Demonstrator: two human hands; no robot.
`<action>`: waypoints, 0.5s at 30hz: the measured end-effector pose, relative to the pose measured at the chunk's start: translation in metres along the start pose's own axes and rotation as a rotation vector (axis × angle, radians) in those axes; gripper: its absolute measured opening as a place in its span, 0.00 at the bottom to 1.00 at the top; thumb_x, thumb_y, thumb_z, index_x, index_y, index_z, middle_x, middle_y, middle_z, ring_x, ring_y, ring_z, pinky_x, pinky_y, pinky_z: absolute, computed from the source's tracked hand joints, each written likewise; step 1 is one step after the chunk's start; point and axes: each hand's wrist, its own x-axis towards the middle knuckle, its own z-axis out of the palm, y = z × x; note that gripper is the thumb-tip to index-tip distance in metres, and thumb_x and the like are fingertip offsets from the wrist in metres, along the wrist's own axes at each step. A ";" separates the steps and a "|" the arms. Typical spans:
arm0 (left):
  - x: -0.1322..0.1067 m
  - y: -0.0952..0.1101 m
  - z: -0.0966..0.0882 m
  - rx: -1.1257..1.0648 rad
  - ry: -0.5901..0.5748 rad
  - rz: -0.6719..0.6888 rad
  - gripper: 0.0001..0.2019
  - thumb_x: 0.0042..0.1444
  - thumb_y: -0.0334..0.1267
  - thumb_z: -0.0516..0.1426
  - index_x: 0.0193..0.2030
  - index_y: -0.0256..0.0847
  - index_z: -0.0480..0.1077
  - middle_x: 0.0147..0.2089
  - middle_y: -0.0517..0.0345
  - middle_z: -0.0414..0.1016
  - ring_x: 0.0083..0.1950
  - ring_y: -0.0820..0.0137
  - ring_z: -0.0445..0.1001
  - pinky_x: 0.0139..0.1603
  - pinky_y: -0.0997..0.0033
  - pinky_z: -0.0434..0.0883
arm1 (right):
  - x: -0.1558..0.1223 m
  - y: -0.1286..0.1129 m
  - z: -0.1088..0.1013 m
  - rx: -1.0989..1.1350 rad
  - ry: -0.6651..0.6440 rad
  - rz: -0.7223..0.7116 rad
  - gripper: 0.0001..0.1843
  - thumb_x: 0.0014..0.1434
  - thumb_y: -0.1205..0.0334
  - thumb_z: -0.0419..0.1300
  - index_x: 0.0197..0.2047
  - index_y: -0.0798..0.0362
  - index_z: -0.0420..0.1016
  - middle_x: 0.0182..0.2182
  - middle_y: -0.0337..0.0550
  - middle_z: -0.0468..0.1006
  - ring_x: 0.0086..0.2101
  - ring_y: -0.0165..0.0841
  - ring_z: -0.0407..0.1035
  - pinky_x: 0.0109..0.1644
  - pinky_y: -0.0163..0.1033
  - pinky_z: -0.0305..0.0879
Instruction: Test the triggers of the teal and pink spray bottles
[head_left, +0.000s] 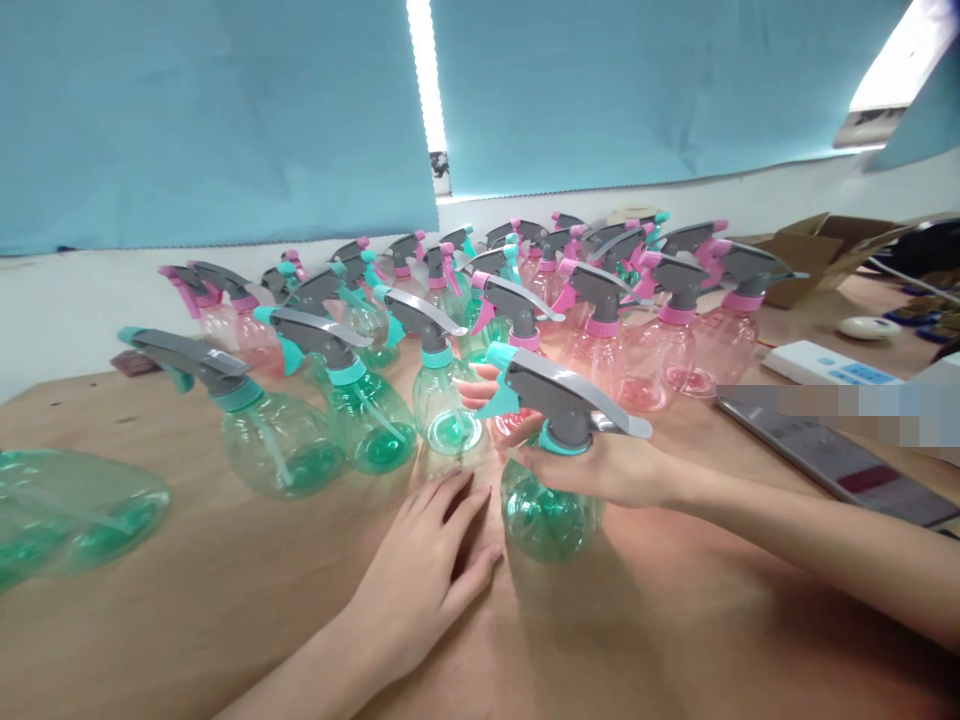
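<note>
My right hand [600, 465] is wrapped round the neck of a green spray bottle [551, 515], just below its grey and turquoise trigger head. Some fingers show behind the bottle. My left hand [427, 550] lies on the wooden table with its fingers apart, holding nothing. In front of its fingertips stands another green spray bottle [442, 400], and a further green one [371, 420] is left of that. Pink spray bottles [652, 355] with grey and pink trigger heads stand behind my right hand.
Several more pink and green bottles crowd the back of the table [285, 620]. Two green bottle bodies [82, 515] are at the left edge. To the right are a phone [832, 460], a white box [832, 365], a white mouse [870, 328] and an open cardboard box [810, 260].
</note>
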 end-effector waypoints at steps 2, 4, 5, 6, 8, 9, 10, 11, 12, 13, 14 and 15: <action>0.000 0.000 -0.001 -0.002 0.002 -0.004 0.20 0.64 0.42 0.52 0.60 0.37 0.64 0.62 0.42 0.64 0.62 0.51 0.62 0.59 0.46 0.64 | 0.000 0.001 0.000 -0.028 -0.021 -0.011 0.21 0.53 0.67 0.56 0.51 0.46 0.71 0.40 0.40 0.77 0.30 0.31 0.69 0.40 0.43 0.70; 0.000 0.001 -0.001 -0.005 0.006 -0.006 0.20 0.64 0.42 0.52 0.60 0.37 0.65 0.62 0.43 0.64 0.62 0.51 0.63 0.59 0.47 0.64 | 0.000 0.001 0.000 -0.080 -0.003 0.002 0.13 0.53 0.66 0.56 0.42 0.46 0.75 0.36 0.40 0.77 0.31 0.33 0.69 0.37 0.42 0.70; 0.000 0.001 -0.001 -0.006 0.007 -0.007 0.20 0.64 0.42 0.52 0.60 0.38 0.65 0.62 0.43 0.64 0.62 0.51 0.63 0.59 0.47 0.64 | 0.000 0.000 0.000 -0.106 0.015 0.015 0.10 0.52 0.65 0.56 0.37 0.47 0.75 0.34 0.41 0.76 0.31 0.34 0.70 0.35 0.41 0.70; -0.001 0.001 -0.001 -0.007 0.008 -0.006 0.20 0.64 0.42 0.52 0.60 0.38 0.64 0.62 0.43 0.64 0.62 0.51 0.63 0.59 0.47 0.65 | 0.000 0.000 0.000 -0.125 0.028 0.024 0.07 0.52 0.64 0.55 0.33 0.47 0.75 0.31 0.41 0.75 0.32 0.35 0.70 0.34 0.41 0.69; -0.001 0.001 -0.001 -0.006 0.013 -0.003 0.20 0.63 0.42 0.53 0.60 0.38 0.64 0.62 0.43 0.65 0.62 0.51 0.63 0.58 0.47 0.65 | 0.000 -0.002 0.000 -0.140 0.037 0.031 0.06 0.51 0.64 0.55 0.30 0.47 0.74 0.28 0.41 0.74 0.31 0.36 0.69 0.32 0.41 0.69; 0.000 0.001 -0.001 -0.004 0.015 -0.002 0.20 0.63 0.42 0.53 0.60 0.38 0.64 0.62 0.43 0.65 0.62 0.51 0.63 0.58 0.47 0.65 | 0.001 -0.002 0.000 -0.139 0.032 0.037 0.06 0.51 0.64 0.55 0.30 0.47 0.73 0.27 0.40 0.74 0.30 0.35 0.69 0.32 0.41 0.69; 0.000 0.001 -0.001 -0.002 0.015 -0.001 0.20 0.63 0.42 0.53 0.60 0.38 0.64 0.62 0.43 0.65 0.62 0.51 0.63 0.58 0.47 0.65 | 0.001 -0.002 0.001 -0.133 0.029 0.040 0.06 0.51 0.64 0.55 0.30 0.47 0.73 0.27 0.40 0.74 0.30 0.35 0.69 0.33 0.42 0.70; 0.000 0.001 -0.001 0.000 0.011 -0.001 0.20 0.63 0.42 0.53 0.60 0.38 0.64 0.62 0.43 0.65 0.62 0.51 0.63 0.58 0.47 0.65 | 0.001 -0.002 0.001 -0.123 0.023 0.039 0.06 0.51 0.64 0.56 0.31 0.47 0.73 0.27 0.39 0.75 0.30 0.34 0.69 0.34 0.42 0.70; 0.000 0.001 -0.001 0.002 0.007 -0.003 0.20 0.63 0.42 0.53 0.60 0.37 0.64 0.62 0.42 0.65 0.62 0.51 0.63 0.59 0.47 0.65 | 0.001 -0.001 0.001 -0.111 0.019 0.036 0.07 0.51 0.64 0.56 0.34 0.47 0.74 0.28 0.39 0.75 0.30 0.34 0.69 0.36 0.42 0.71; 0.000 0.001 -0.001 0.002 0.001 -0.005 0.20 0.63 0.42 0.53 0.60 0.36 0.64 0.62 0.42 0.65 0.62 0.51 0.63 0.59 0.47 0.64 | 0.000 0.000 0.001 -0.098 0.017 0.032 0.09 0.52 0.65 0.56 0.37 0.46 0.74 0.30 0.39 0.76 0.32 0.34 0.70 0.38 0.42 0.71; 0.000 0.001 -0.001 0.001 -0.002 -0.007 0.20 0.63 0.41 0.53 0.60 0.36 0.65 0.61 0.41 0.65 0.62 0.51 0.62 0.59 0.48 0.64 | 0.000 0.001 0.002 -0.085 0.012 0.027 0.12 0.53 0.65 0.57 0.41 0.46 0.74 0.31 0.39 0.77 0.33 0.35 0.70 0.39 0.42 0.71; 0.000 0.001 -0.001 -0.002 -0.005 -0.009 0.20 0.63 0.41 0.53 0.60 0.36 0.65 0.61 0.41 0.65 0.62 0.51 0.62 0.59 0.48 0.64 | 0.000 0.001 0.002 -0.075 0.010 0.024 0.16 0.53 0.66 0.58 0.46 0.45 0.73 0.33 0.39 0.77 0.34 0.35 0.71 0.40 0.42 0.71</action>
